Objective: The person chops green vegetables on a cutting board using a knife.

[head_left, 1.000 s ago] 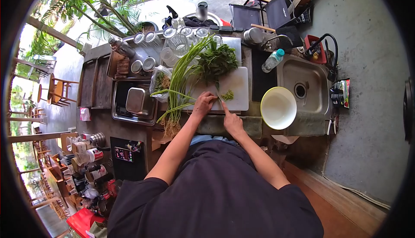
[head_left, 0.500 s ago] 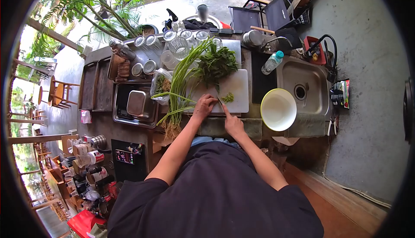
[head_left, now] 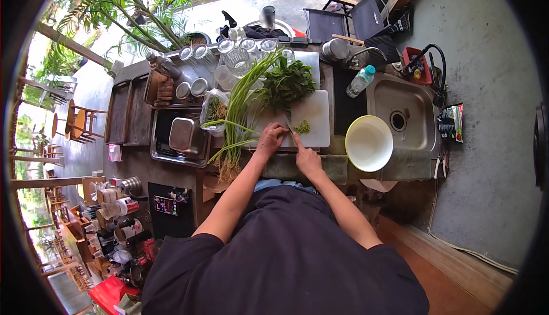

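White cutting board [head_left: 317, 109]: on it I record the right hand [head_left: 309, 161] clamped on a knife [head_left: 291, 128], left hand [head_left: 271, 138] bunched beside the blade, grip indeterminable, and chopped greens [head_left: 302, 127], all essentially unchanged from the earlier frame.

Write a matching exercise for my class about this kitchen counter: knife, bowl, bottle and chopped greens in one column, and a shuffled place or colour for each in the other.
Column one
1. Knife
2. Bowl
3. Bottle
4. Chopped greens

Column two
A. Turquoise cap
B. In a small pile on the white cutting board
C. In the right hand
D. White inside, with a yellow-green rim

Right pairs: 1-C, 2-D, 3-A, 4-B
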Demonstrator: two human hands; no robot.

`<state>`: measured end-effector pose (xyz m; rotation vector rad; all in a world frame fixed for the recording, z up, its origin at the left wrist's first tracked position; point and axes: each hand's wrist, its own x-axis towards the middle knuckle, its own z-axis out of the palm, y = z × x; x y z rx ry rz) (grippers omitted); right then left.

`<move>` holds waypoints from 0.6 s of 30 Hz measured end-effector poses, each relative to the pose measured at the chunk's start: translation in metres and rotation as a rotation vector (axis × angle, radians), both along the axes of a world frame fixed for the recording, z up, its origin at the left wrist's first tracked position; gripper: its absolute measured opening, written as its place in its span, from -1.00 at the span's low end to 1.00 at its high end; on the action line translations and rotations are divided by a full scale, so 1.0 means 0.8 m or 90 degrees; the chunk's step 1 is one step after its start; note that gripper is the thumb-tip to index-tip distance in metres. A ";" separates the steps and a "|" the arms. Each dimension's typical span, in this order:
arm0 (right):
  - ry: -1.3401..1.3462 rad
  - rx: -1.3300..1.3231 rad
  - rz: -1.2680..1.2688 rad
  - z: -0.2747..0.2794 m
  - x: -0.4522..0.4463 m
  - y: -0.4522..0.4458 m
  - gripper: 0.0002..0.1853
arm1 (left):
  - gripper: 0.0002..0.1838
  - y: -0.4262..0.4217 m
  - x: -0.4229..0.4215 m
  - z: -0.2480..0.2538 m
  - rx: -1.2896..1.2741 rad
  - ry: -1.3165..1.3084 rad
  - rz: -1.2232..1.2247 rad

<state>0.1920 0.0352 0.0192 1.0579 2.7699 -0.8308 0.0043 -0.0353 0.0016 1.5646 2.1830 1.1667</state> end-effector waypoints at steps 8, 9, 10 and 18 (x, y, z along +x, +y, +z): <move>-0.017 -0.015 0.014 0.013 0.029 -0.010 -0.12 | -0.86 0.002 -0.007 -0.002 0.005 -0.003 -0.007; -0.016 -0.015 0.012 0.010 0.025 -0.010 -0.12 | -0.86 0.001 -0.008 0.000 0.004 -0.002 -0.008; -0.007 -0.010 0.011 0.006 0.020 -0.008 -0.12 | -0.86 0.001 -0.008 0.002 0.009 -0.001 -0.008; 0.031 -0.028 0.009 -0.001 0.021 -0.006 -0.12 | -0.83 0.001 -0.006 -0.002 0.011 0.000 -0.003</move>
